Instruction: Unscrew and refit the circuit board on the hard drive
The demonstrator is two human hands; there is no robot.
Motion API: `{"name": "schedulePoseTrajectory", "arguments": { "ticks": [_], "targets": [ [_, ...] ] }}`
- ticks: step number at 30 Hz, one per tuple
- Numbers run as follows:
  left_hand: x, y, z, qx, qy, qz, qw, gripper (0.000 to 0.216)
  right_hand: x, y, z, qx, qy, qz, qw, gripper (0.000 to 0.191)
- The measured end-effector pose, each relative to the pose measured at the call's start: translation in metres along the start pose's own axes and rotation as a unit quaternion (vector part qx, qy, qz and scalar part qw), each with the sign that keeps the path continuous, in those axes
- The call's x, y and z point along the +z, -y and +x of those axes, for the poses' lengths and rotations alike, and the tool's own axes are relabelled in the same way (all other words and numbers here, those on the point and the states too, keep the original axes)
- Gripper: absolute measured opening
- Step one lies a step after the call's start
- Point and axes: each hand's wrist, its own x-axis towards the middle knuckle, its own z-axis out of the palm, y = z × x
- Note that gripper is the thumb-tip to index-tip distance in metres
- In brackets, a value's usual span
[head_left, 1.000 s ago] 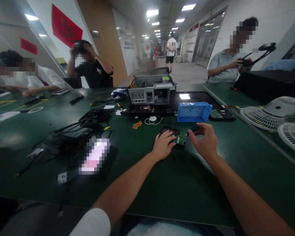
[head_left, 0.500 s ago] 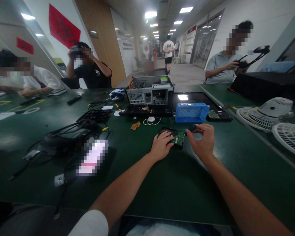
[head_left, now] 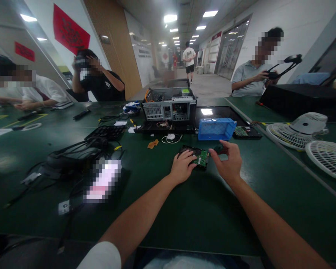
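Note:
A hard drive (head_left: 203,158) with its green circuit board facing up lies on the green table in front of me. My left hand (head_left: 182,165) rests over its left part, fingers across the top and thumb along the near edge. Just to the right of the drive is my right hand (head_left: 229,160), thumb and forefinger curled around a small dark object (head_left: 218,148). That object's exact kind is too unclear to make out. Its near end sits close to the drive's right edge; I cannot tell whether they touch.
Behind the drive stand a blue plastic bin (head_left: 217,129) and an opened computer case (head_left: 168,106). Another circuit-board drive (head_left: 246,132) lies right of the bin. White fan parts (head_left: 305,129) are at the right; a black headset (head_left: 70,157) with cables and a lit phone (head_left: 103,181) at the left.
The view has shifted slightly. My left hand stays on the hard drive, and my right hand keeps its pinch beside it with hardly any movement.

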Motion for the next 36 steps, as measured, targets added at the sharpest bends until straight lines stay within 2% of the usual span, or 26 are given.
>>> {"name": "schedulePoseTrajectory", "arguments": {
  "ticks": [3, 7, 11, 14, 16, 17, 18, 20, 21, 23, 24, 27, 31, 36],
  "targets": [
    [-0.001, -0.001, 0.0, -0.006, 0.007, 0.001, 1.0, 0.035, -0.001, 0.001, 0.001, 0.003, 0.011, -0.013, 1.0, 0.04],
    [-0.001, -0.002, 0.0, -0.007, 0.008, 0.003, 1.0, 0.035, -0.001, 0.006, -0.001, 0.007, 0.009, -0.005, 1.0, 0.038],
    [-0.001, -0.003, 0.0, -0.005, 0.001, 0.0, 1.0, 0.033, -0.013, 0.005, 0.01, -0.022, -0.031, -0.024, 0.999, 0.036],
    [-0.001, -0.002, 0.0, 0.002, -0.002, -0.008, 1.0, 0.034, -0.039, -0.019, 0.03, -0.015, -0.083, -0.089, 0.993, 0.035],
    [-0.001, -0.002, 0.0, 0.002, -0.003, -0.011, 1.0, 0.034, -0.059, -0.048, 0.042, 0.039, -0.129, -0.149, 0.98, 0.033],
    [-0.001, -0.002, -0.001, 0.0, -0.004, -0.011, 1.0, 0.034, -0.068, -0.064, 0.045, 0.074, -0.133, -0.189, 0.97, 0.032],
    [-0.001, -0.002, -0.001, -0.001, -0.004, -0.011, 1.0, 0.034, -0.075, -0.079, 0.047, 0.118, -0.102, -0.234, 0.96, 0.031],
    [0.0, -0.003, -0.001, -0.002, -0.002, -0.01, 1.0, 0.034, -0.081, -0.105, 0.046, 0.206, 0.018, -0.313, 0.927, 0.026],
    [0.0, -0.003, -0.001, -0.003, -0.002, -0.01, 1.0, 0.034, -0.08, -0.114, 0.044, 0.224, 0.091, -0.335, 0.911, 0.025],
    [0.0, -0.003, -0.001, -0.004, -0.004, -0.01, 1.0, 0.034, -0.071, -0.123, 0.037, 0.211, 0.233, -0.347, 0.884, 0.025],
    [0.0, -0.003, -0.001, -0.004, -0.006, -0.01, 1.0, 0.034, -0.066, -0.124, 0.034, 0.204, 0.276, -0.347, 0.873, 0.026],
    [0.0, -0.003, -0.001, -0.002, -0.004, -0.009, 1.0, 0.034, -0.052, -0.121, 0.029, 0.193, 0.318, -0.35, 0.86, 0.033],
    [-0.002, -0.004, -0.001, -0.006, 0.0, -0.012, 1.0, 0.033, -0.05, -0.117, 0.029, 0.188, 0.352, -0.347, 0.849, 0.031],
    [-0.002, -0.004, 0.0, -0.005, -0.002, -0.013, 1.0, 0.033, -0.049, -0.111, 0.028, 0.185, 0.359, -0.352, 0.845, 0.028]
  ]
}}
